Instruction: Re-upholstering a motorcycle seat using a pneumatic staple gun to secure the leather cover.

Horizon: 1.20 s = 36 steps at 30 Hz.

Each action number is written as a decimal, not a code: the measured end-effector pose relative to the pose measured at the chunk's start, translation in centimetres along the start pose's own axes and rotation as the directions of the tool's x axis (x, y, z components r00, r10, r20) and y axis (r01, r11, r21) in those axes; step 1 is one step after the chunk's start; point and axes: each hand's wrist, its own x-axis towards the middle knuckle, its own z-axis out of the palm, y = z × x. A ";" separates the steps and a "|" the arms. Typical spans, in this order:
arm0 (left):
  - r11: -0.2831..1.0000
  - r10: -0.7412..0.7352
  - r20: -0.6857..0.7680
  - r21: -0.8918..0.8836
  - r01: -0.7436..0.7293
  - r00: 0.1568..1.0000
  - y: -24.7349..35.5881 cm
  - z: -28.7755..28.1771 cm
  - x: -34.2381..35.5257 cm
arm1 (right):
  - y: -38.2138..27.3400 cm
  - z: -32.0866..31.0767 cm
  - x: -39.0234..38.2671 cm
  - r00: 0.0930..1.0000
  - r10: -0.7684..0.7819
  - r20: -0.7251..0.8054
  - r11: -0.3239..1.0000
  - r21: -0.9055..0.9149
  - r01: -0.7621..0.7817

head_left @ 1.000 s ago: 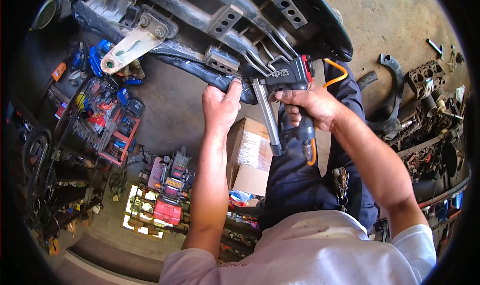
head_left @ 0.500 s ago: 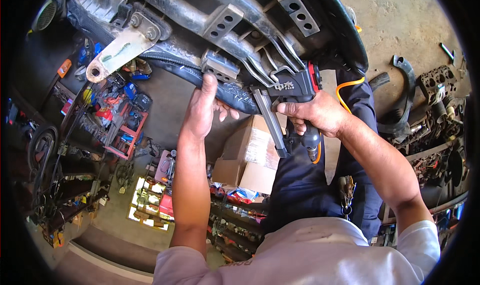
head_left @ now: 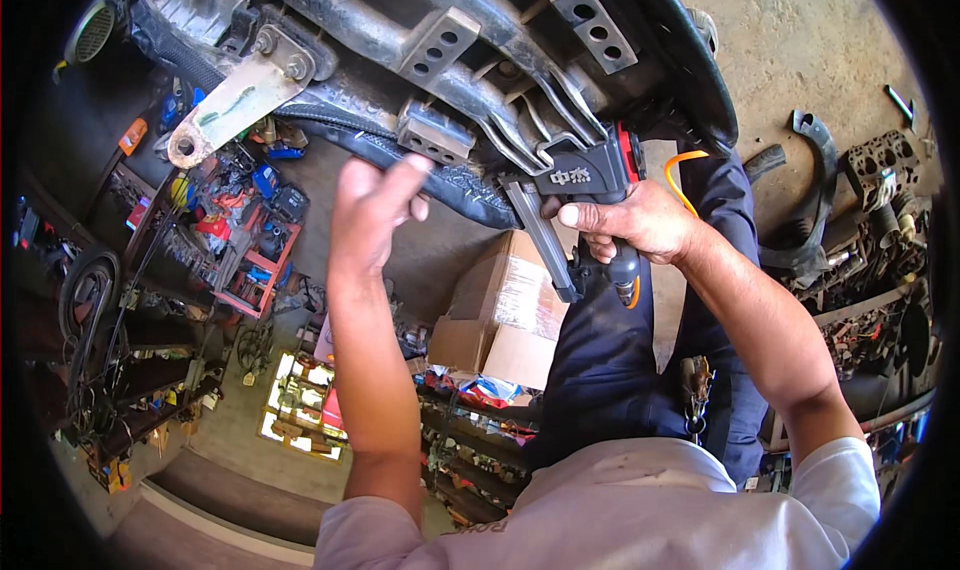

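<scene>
Across the top, a black moulded part shows its underside, with metal blocks, a pale bracket and a black cover along its stapled edge. My right hand grips a black staple gun, whose magazine meets that edge and slants downward. My left hand is at the cover's edge left of the gun, thumb over it and fingers curled; what they hold, if anything, is partly hidden.
A cardboard box is below, beside my dark-trousered legs. Left are tools on a red rack and dark shelving. Right lie an engine block, a curved black part and piled metal parts. An orange hose runs from the gun.
My left hand has moved left along the cover from beside the gun's magazine, its fingers curling again. The black part, gun and right hand have shifted slightly rightward in the picture.
</scene>
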 end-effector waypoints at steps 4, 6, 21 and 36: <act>0.997 -0.012 0.020 0.079 0.011 1.000 -1.2 1.1 0.4 | 1.2 -0.5 0.4 0.997 -0.078 0.011 0.993 0.091 0.077; 0.996 -0.024 -0.004 0.088 0.024 1.000 -1.4 1.0 0.3 | 1.1 -0.4 0.5 0.996 -0.091 0.024 0.992 0.085 0.089; 0.986 0.046 -0.159 0.166 -0.019 0.986 -2.7 2.7 0.4 | -0.5 0.7 0.5 0.996 0.037 -0.084 0.976 -0.211 -0.054; 0.824 0.248 -0.038 0.534 -0.190 0.968 -3.0 1.4 1.1 | -0.2 0.5 1.3 0.988 0.057 -0.142 0.961 -0.261 -0.093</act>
